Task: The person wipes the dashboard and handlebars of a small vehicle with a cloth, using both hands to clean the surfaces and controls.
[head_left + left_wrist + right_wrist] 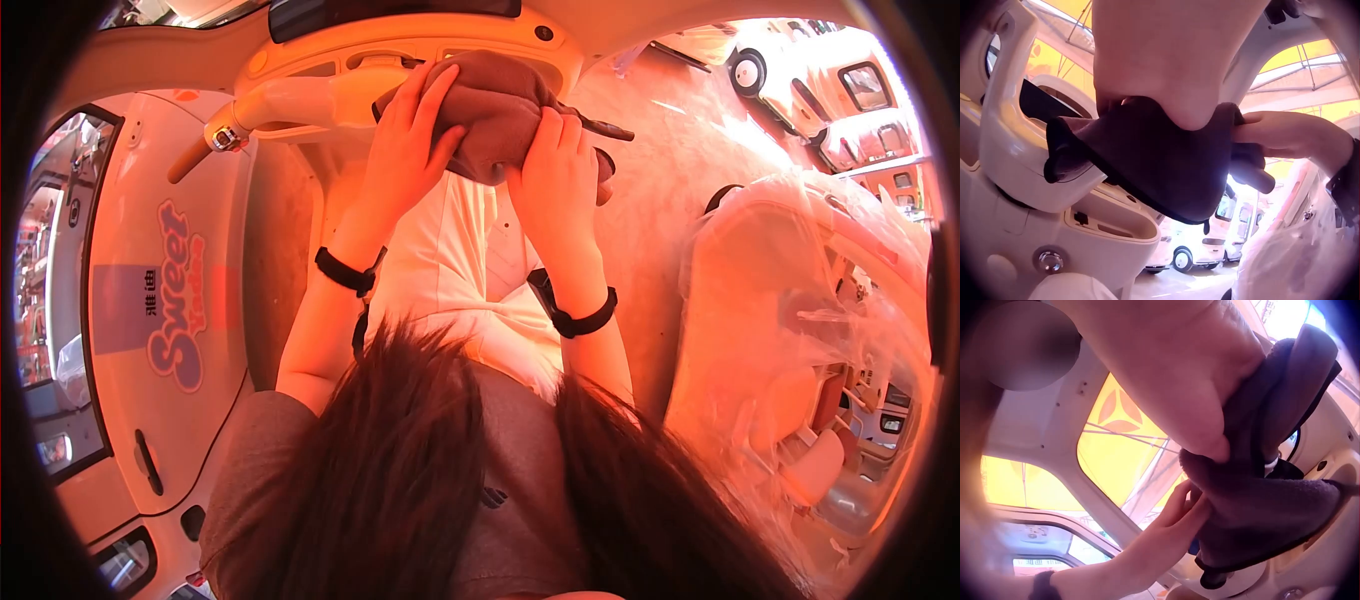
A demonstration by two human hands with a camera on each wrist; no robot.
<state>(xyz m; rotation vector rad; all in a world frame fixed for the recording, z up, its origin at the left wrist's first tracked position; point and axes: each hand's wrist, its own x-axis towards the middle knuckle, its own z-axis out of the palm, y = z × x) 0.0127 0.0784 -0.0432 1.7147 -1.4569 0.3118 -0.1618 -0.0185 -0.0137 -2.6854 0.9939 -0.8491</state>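
A dark, soft cloth piece with black edging [495, 110] lies bunched over the right side of the handlebar area. My left hand [405, 140] grips its left part, fingers spread over the top and thumb lower down. On the other side, my right hand [560, 185] holds it with bent fingers above and thumb near the lower edge. A brown lever-like bar [608, 130] pokes out past the cloth. In the left wrist view the cloth [1160, 150] hangs with its edge downward. The right wrist view shows it folded [1260, 506]; what lies inside is mostly hidden.
The left handlebar grip [190, 160] sticks out at the upper left. A white door panel with lettering [170, 290] stands on the left. To the right is a plastic-wrapped vehicle [760, 260]; more small vehicles [850, 85] stand behind it.
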